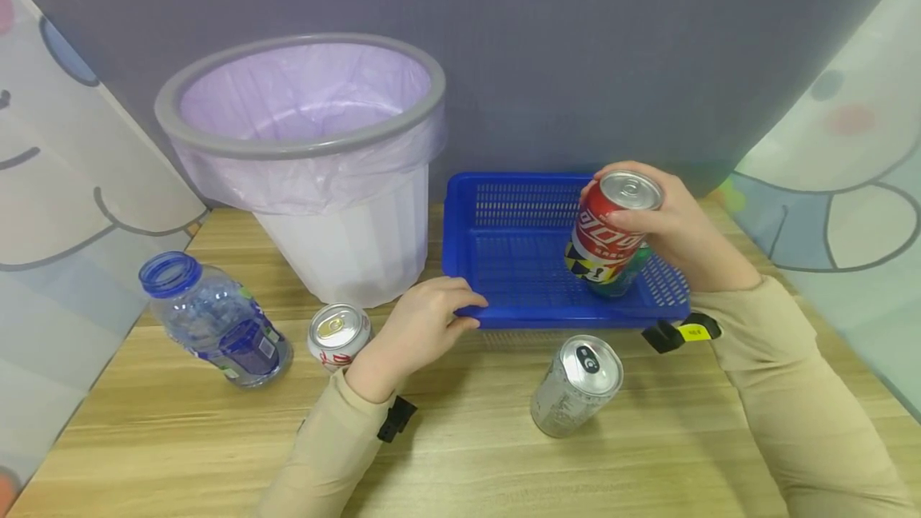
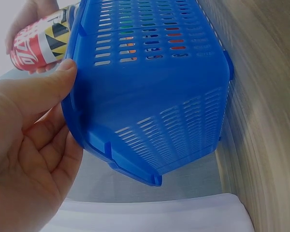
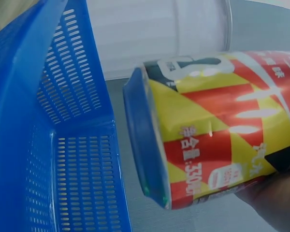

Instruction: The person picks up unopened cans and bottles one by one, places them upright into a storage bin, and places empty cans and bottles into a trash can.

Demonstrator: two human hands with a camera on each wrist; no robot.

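My right hand (image 1: 665, 218) grips a red soda can (image 1: 608, 234) with a yellow and black checked lower band, upright but slightly tilted over the right part of the blue plastic basket (image 1: 504, 316). From the right wrist side, the can's bare metal bottom (image 3: 145, 140) shows above the basket rim. Behind the red can, a green can (image 1: 620, 282) sits inside the basket, mostly hidden. My left hand (image 1: 424, 318) pinches the basket's near left corner, thumb (image 2: 63, 72) on the rim and the other fingers curled beneath it.
A white bin (image 1: 352, 238) with a purple liner stands behind, left of the basket. A clear bottle (image 1: 223, 326) with a blue neck stands at left. One white can (image 1: 338, 334) is beside my left wrist; a silver can (image 1: 576, 386) stands in front of the basket.
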